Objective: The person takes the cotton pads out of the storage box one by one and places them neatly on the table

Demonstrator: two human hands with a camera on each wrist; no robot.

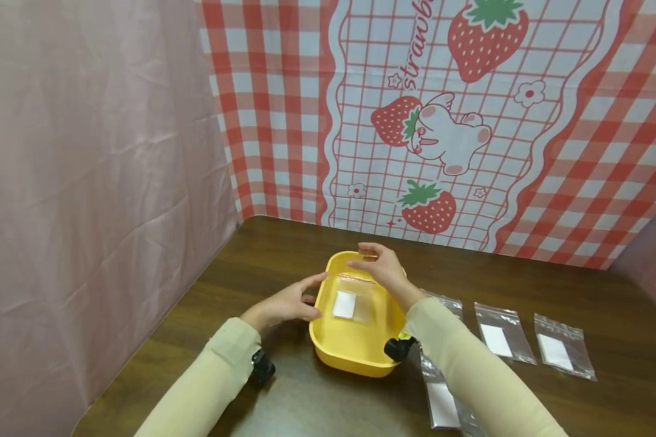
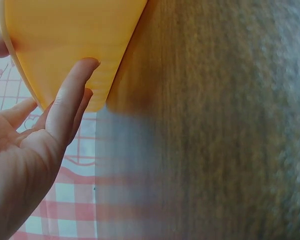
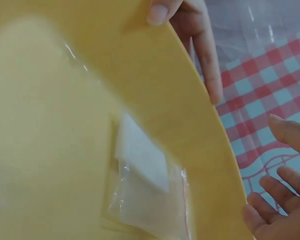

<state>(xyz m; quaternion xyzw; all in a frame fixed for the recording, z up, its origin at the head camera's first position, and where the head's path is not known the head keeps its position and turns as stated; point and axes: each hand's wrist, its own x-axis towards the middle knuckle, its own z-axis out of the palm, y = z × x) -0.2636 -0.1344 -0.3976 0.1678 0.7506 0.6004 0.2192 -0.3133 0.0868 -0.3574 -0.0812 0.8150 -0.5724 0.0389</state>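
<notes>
A yellow plastic tray (image 1: 355, 364) stands on the table. Inside it lies a small clear zip bag (image 1: 365, 303) with a white rectangular piece (image 1: 344, 304) in it; the right wrist view also shows this bag (image 3: 150, 210). My left hand (image 1: 287, 303) is at the tray's left side, fingers extended and fingertips right at the rim and outer wall. In the left wrist view a straight finger of the left hand (image 2: 30, 155) lies against the yellow wall (image 2: 75, 35). Over the tray's far end, my right hand (image 1: 385, 267) has its fingers loosely spread, holding nothing.
Right of the tray lie clear zip bags with white pieces: a middle one (image 1: 504, 334), a far-right one (image 1: 565, 346) and a longer one (image 1: 443, 403) partly under the right sleeve. A strawberry-print cloth (image 1: 426, 145) hangs behind the table, a pink curtain (image 1: 98, 182) at left.
</notes>
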